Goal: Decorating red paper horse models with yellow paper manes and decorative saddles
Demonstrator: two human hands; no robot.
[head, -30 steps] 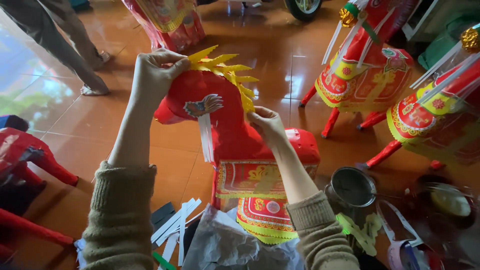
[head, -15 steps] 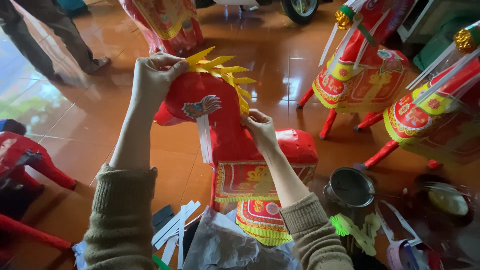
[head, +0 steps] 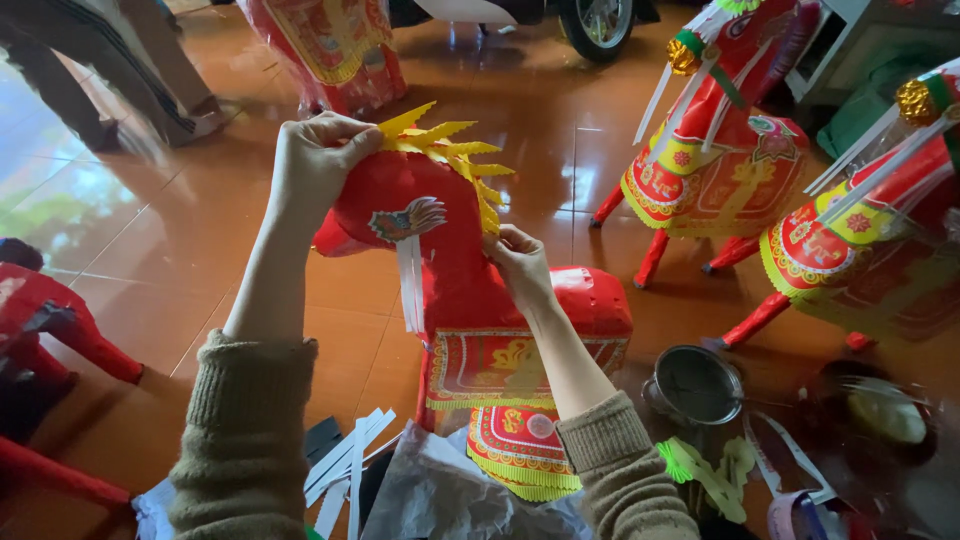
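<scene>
Red paper horse [head: 470, 300], jagged yellow mane [head: 455, 150] pinched by both hands.

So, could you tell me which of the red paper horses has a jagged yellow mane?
The red paper horse held by both hands, left hand at its head. The two standing horses at right show none.

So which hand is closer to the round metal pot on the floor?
The right hand. It sits at the back of the red paper horse's neck, up and left of the metal pot. The left hand pinches the yellow mane at the horse's head, farther away.
</scene>
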